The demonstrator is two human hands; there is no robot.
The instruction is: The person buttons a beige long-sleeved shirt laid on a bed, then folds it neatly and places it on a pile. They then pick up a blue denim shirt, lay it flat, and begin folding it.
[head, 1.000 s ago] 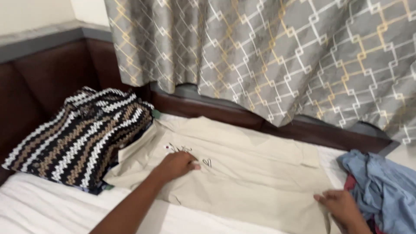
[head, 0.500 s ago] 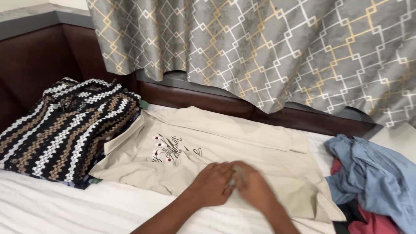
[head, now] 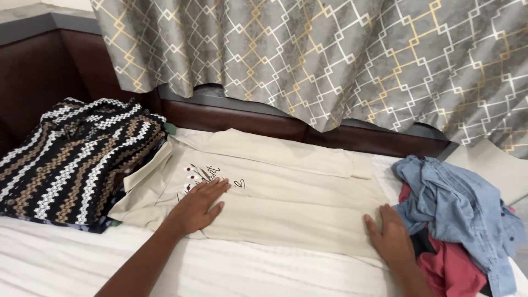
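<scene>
Both hands lie flat and open on a beige shirt point(head: 286, 187) spread on a white bed point(head: 231, 272).

Left of the shirt sits a folded zigzag knit point(head: 71, 159) in black, white and brown, its edge touching the shirt's collar end. Left hand point(head: 197, 206) presses palm down, fingers spread, on the shirt just below its small printed design point(head: 206, 176). Right hand point(head: 389, 235) rests palm down on the shirt's right lower edge, fingers together, gripping nothing. Just right of the shirt lies a heap of a blue shirt point(head: 459, 203) over a red garment point(head: 454, 269). Behind the shirt runs a dark brown headboard point(head: 247, 121), with a grey curtain point(head: 330, 60) of gold and white lattice hanging over it.
</scene>
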